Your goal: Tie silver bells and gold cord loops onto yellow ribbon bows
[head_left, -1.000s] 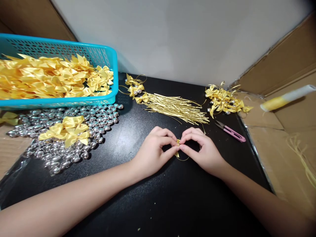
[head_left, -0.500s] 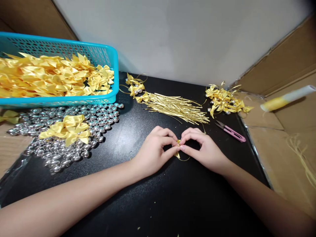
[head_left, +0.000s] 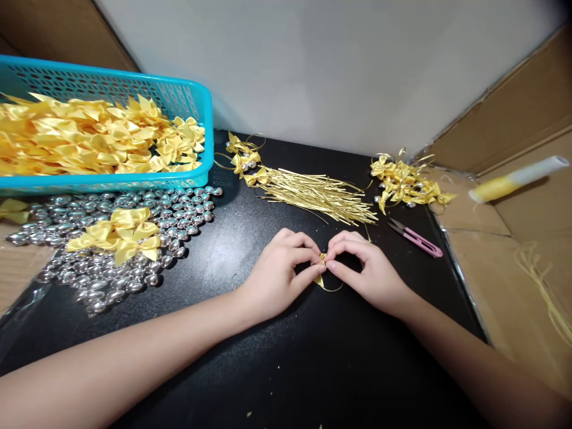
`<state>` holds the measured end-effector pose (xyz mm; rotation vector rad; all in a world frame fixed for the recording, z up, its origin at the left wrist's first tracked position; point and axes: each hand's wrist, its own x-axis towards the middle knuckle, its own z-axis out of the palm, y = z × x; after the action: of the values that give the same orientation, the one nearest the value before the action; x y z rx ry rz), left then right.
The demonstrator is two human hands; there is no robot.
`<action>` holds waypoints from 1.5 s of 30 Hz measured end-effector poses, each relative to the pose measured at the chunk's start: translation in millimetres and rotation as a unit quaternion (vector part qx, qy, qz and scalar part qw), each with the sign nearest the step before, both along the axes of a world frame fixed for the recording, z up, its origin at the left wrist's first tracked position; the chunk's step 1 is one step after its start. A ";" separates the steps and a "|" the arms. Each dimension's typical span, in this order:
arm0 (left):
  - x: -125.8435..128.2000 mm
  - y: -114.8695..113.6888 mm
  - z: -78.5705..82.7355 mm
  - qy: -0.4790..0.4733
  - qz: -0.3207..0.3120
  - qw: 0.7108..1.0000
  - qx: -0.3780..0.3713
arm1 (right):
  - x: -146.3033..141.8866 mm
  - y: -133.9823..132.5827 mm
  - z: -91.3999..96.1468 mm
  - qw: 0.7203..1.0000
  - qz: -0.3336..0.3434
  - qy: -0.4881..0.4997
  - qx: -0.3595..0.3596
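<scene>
Thumb and fingertips of my left hand [head_left: 281, 268] pinch a small yellow ribbon bow [head_left: 320, 280], most of which is hidden behind the fingers. My right hand [head_left: 364, 268] meets it from the other side, its thumb and index finger closed at the bow's middle. A thin gold cord [head_left: 333, 290] loops out below the fingertips; exactly which fingers grip it is hard to make out. Just beyond both hands lies a bundle of cut gold cords [head_left: 319, 193]. Pink-handled thread snips [head_left: 415, 239] rest to the right of my right hand.
On the left stands a turquoise basket [head_left: 208, 131] full of yellow bows. Silver beads [head_left: 102, 280] spread in front of it, with several bows [head_left: 120, 235] on top. Bows with beads and cord lie in a pile [head_left: 404, 182] at back right and a smaller group [head_left: 243, 156] behind. Cardboard [head_left: 473, 268] borders the table.
The view has shifted very slightly. Both hands keep the same pinch on the bow, with hardly any visible movement of the fingers.
</scene>
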<state>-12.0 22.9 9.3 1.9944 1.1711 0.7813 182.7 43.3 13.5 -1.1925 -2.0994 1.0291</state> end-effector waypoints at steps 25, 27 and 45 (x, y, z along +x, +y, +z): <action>0.9 -0.6 -3.0 -0.037 0.036 0.999 0.013 | -1.8 -5.2 0.0 0.999 0.013 -0.040 0.022; 0.5 -0.3 -3.4 -0.038 0.035 0.999 0.012 | -1.6 -5.1 -0.5 0.999 0.011 -0.032 0.026; -1.2 -0.2 -1.6 -0.057 0.030 0.998 0.000 | 2.2 -1.0 -8.9 0.993 -0.019 0.094 0.068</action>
<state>-13.3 22.7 7.6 1.8963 1.1690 0.9128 185.0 42.2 4.6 -1.0224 -1.9593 0.9280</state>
